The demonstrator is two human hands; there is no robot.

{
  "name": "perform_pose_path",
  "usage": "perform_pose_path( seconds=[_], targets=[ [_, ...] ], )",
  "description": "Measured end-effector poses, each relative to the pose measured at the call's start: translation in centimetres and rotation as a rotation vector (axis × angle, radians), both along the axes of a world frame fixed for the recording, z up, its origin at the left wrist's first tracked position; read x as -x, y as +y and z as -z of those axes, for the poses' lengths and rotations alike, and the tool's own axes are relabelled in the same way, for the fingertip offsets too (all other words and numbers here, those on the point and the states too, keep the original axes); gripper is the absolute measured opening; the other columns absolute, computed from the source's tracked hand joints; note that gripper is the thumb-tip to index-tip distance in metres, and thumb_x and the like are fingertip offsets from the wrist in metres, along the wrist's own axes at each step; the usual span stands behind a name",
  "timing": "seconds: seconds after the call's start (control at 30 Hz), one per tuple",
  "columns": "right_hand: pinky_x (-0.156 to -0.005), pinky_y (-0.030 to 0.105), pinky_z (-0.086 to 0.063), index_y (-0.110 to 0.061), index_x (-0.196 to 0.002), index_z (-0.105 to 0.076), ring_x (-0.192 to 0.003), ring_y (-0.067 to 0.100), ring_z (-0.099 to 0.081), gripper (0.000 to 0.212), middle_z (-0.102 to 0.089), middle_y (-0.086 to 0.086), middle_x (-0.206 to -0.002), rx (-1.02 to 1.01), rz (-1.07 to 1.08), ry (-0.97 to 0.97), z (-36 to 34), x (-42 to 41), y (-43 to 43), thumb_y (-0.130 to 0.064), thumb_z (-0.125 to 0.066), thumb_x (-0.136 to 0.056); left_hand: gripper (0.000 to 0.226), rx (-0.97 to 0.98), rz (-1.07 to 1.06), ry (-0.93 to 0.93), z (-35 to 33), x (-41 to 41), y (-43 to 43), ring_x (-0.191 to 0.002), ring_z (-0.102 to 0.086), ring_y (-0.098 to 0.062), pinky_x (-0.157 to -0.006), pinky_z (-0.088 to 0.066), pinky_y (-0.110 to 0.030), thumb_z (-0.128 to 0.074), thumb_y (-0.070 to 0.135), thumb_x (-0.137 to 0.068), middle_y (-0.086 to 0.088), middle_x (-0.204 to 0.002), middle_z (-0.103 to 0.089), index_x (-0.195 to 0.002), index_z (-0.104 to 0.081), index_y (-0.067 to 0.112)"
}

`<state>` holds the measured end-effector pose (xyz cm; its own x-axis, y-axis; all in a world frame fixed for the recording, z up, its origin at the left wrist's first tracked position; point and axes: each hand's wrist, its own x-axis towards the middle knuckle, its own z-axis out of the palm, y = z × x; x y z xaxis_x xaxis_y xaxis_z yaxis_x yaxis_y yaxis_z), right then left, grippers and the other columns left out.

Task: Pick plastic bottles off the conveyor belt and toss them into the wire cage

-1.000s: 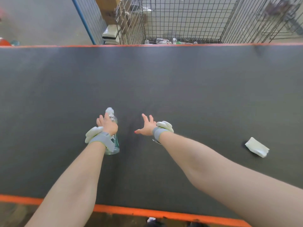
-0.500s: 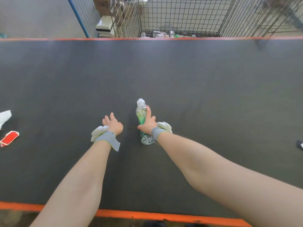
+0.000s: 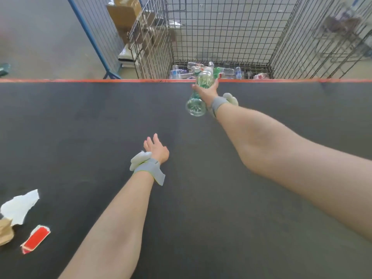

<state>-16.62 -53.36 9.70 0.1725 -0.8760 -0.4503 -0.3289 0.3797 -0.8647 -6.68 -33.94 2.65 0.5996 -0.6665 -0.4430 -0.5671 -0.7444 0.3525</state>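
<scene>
Head view | right grip [image 3: 207, 91] round bottle [image 3: 196, 105] | left grip [image 3: 157, 151] spread | paper scrap [image 3: 19, 206], red label [image 3: 36, 241], perhaps cardboard [image 3: 5, 232] on belt [image 3: 80, 127]

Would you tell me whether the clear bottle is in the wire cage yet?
Out: the right hand holds the bottle over the belt, short of the cage.

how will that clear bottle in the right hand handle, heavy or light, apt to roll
Probably light: the clear plastic bottle looks empty, and the right hand holds it out alone at arm's length. Likely somewhat crushable, being thin see-through plastic. Its round body would probably roll if laid on the conveyor belt.
</scene>
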Motion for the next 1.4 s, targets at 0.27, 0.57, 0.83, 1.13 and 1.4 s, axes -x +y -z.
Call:
perform_pose_path(
  seconds=[0.27,0.57,0.83,1.13,1.4],
  targets=[
    [-0.112,0.047,-0.033,-0.029,-0.154,0.011,-0.139,0.033,-0.033,0.093,-0.028,0.012,-0.154,0.018,-0.274,0.343,2.6,0.2,2.9,-0.043,-0.056,-0.091,0.068,-0.085,0.087,-0.012,0.7,0.2,1.3,-0.148,0.009,-0.029,-0.120,-0.004,-0.047,-0.039,0.029,-0.101,-0.013,-0.160,0.005,-0.154,0.001,0.014],
    [-0.121,0.048,-0.005,-0.038,-0.152,0.012,-0.150,0.028,0.009,0.100,0.016,0.000,-0.162,0.029,-0.872,0.651,11.7,5.2,24.5,-0.060,-0.059,-0.085,0.121,-0.390,0.241,-0.193,1.4,-1.2,18.0,-0.144,0.028,-0.026,-0.105,0.007,-0.071,-0.048,0.089,-0.060,0.003,-0.158,0.023,-0.150,0.016,0.038],
    [-0.121,0.048,-0.006,-0.034,-0.153,0.010,-0.149,0.028,0.012,0.094,0.015,0.002,-0.162,0.043,-0.905,0.670,13.8,7.7,32.4,-0.055,-0.056,-0.090,0.117,-0.546,0.299,-0.172,6.0,0.4,29.3,-0.145,0.018,-0.036,-0.108,-0.016,-0.072,-0.062,0.070,-0.072,0.003,-0.155,0.031,-0.146,0.024,0.042],
    [-0.118,0.051,-0.004,-0.036,-0.154,0.006,-0.150,0.024,0.010,0.085,0.012,0.000,-0.162,0.171,-0.769,0.556,10.8,6.5,31.4,-0.042,-0.055,-0.095,0.073,-0.063,0.159,-0.177,3.9,1.5,24.6,-0.148,0.009,-0.021,-0.113,-0.004,-0.062,-0.036,0.061,-0.093,0.007,-0.160,0.012,-0.152,0.002,0.039],
    [-0.117,0.053,-0.004,-0.038,-0.153,0.006,-0.150,0.022,0.006,0.084,0.008,0.000,-0.163,0.221,-0.719,0.566,9.8,5.2,25.9,-0.038,-0.053,-0.095,0.098,-0.236,0.276,-0.333,2.9,-3.2,17.2,-0.146,0.018,-0.032,-0.110,-0.011,-0.068,-0.052,0.000,-0.086,0.002,-0.158,0.024,-0.150,0.009,0.041]
  ],
)
